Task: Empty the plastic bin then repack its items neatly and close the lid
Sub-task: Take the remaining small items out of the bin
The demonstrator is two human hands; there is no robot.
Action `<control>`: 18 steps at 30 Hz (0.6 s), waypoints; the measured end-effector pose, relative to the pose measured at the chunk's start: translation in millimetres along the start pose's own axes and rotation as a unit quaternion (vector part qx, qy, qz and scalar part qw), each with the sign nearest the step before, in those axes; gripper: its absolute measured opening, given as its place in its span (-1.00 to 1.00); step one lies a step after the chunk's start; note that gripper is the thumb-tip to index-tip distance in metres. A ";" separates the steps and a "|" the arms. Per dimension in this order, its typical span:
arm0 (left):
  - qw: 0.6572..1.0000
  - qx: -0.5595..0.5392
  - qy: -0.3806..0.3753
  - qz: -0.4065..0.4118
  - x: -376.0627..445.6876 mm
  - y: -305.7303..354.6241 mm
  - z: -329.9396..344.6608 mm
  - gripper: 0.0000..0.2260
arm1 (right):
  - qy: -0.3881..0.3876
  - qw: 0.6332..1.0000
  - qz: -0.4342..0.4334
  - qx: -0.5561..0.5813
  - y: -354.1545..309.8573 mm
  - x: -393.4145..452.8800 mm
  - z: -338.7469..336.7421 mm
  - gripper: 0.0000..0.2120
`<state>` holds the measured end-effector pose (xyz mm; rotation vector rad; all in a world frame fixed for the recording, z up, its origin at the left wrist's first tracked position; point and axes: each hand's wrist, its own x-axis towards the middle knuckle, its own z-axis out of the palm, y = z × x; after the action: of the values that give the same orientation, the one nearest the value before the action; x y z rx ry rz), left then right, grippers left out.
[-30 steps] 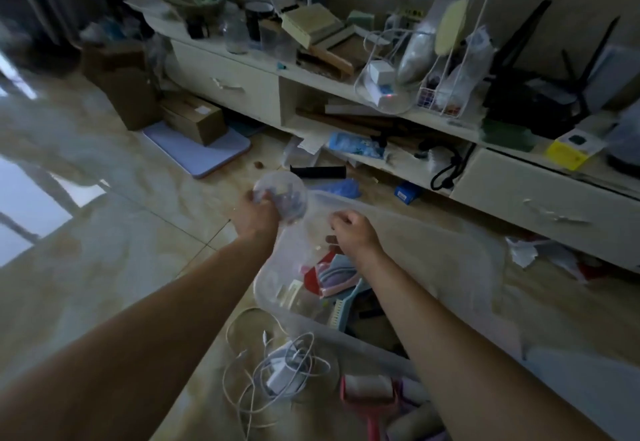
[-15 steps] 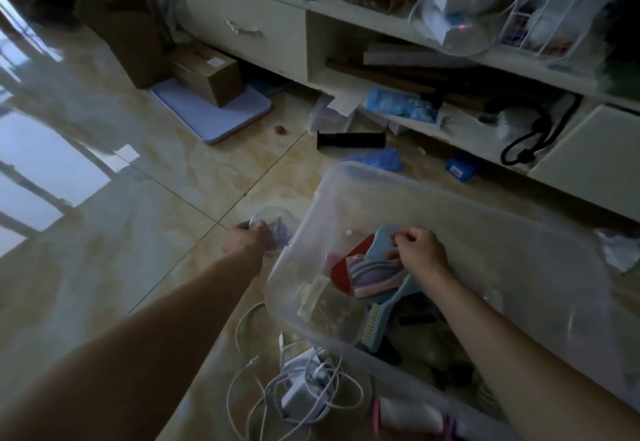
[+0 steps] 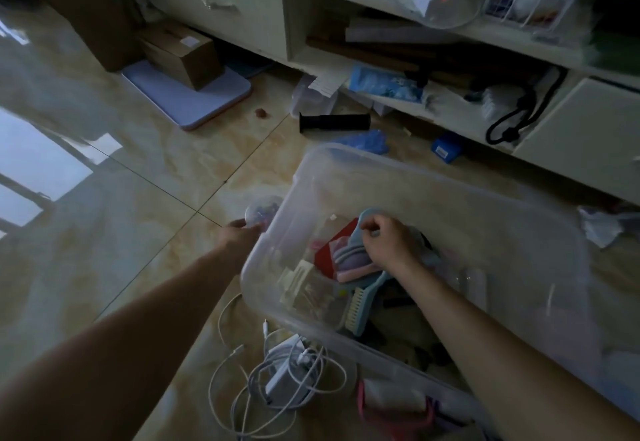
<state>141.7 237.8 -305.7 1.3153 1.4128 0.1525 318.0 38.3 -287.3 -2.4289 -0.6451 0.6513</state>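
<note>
Clear plastic bin (image 3: pixel 349 167) — open-topped, standing on the tiled floor (image 3: pixel 145 170) in front of a low white cabinet (image 3: pixel 242 1); long axis runs from the near left corner away to the far right, one short end toward the cardboard box (image 3: pixel 183 53) and pale flat board (image 3: pixel 194 94). No lid on it.

Contents, still inside: folded cloths (image 3: pixel 349 257) in blue, pink and lilac, lying over a red item (image 3: pixel 329 250); a light-blue brush (image 3: pixel 360 305), bristles facing left, handle sloping up toward the cloths; cream plastic pieces (image 3: pixel 298 281) against the left wall; darker things lower down, too dim to tell.

Right hand (image 3: pixel 388 243) — inside the bin, fingers curled, pinching the top edge of the blue cloth.

Left hand (image 3: pixel 242 233) — outside the bin, just beside its left short wall, fingers round a small clear ball-shaped container (image 3: pixel 263 210) held low over the floor; whether it touches the floor cannot be told.

On the floor by the near wall: white charger with tangled cable (image 3: pixel 287 375); pink-handled roller (image 3: pixel 391 402).

Beyond the bin: black cylindrical grip (image 3: pixel 334 122), lying crosswise; blue glove (image 3: pixel 367 139); small blue packet (image 3: pixel 446 148)
</note>
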 end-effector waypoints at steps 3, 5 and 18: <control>0.998 0.046 -0.018 0.035 -2.4 11.2 0.2 -0.74 | -0.036 0.995 -0.044 -0.084 7.3 -2.8 4.0 -0.76; 0.994 0.069 0.011 0.081 -2.7 25.4 7.2 -0.67 | -0.059 0.980 -0.077 -0.174 12.4 -5.2 4.3 -0.75; 0.837 0.209 0.050 0.503 -92.8 93.8 67.4 -0.80 | -0.176 0.930 0.049 -0.320 36.1 -17.5 -47.7 -0.80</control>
<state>223.8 165.3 -205.8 2.3578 0.7011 0.6443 342.4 -15.9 -268.4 -2.9814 -1.0130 1.0692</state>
